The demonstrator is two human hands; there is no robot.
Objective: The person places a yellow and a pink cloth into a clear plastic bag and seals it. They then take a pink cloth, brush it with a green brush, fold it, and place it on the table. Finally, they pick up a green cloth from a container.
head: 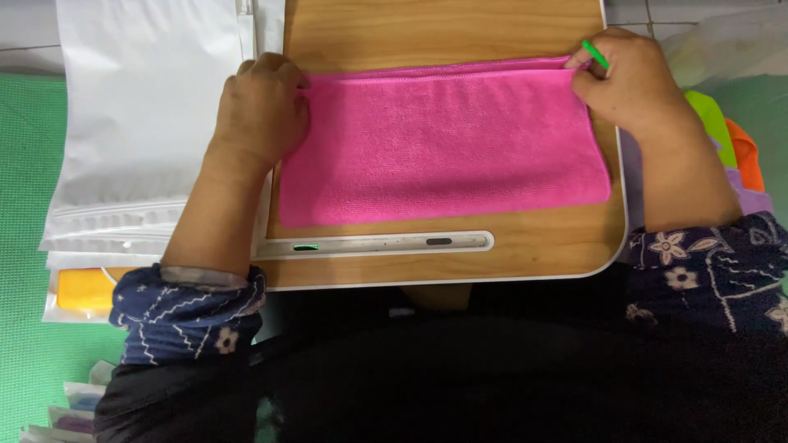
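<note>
Cloth is the main thing on view: a pink microfibre cloth (443, 152) lies folded into a long rectangle across the middle of the table (525, 254), its folded top edge running toward the far edge and its lower edge just short of the groove along the near edge. It looks light, soft and limp, with a napped face that should grip a little on the wood and not slide freely; it would sag if lifted by one point, so the two upper corners, where the layers meet, seem the sensible places to hold it. The left hand (263, 107) is curled closed over the upper left corner, pressing and pinching the fabric there. The right hand (628, 78) is closed on the upper right corner, thumb and fingers nipping the edge, with a small green tag or tie (595, 54) showing at the fingertips. The table is a small wood-grain board with a white rim, flat and smooth. Beside its left edge lies a stack of white zip bags (139, 107) on a green mat (25, 287), with a yellow packed cloth (82, 291) under them; past the right edge sit other folded cloths (735, 143) in green, orange and purple.
</note>
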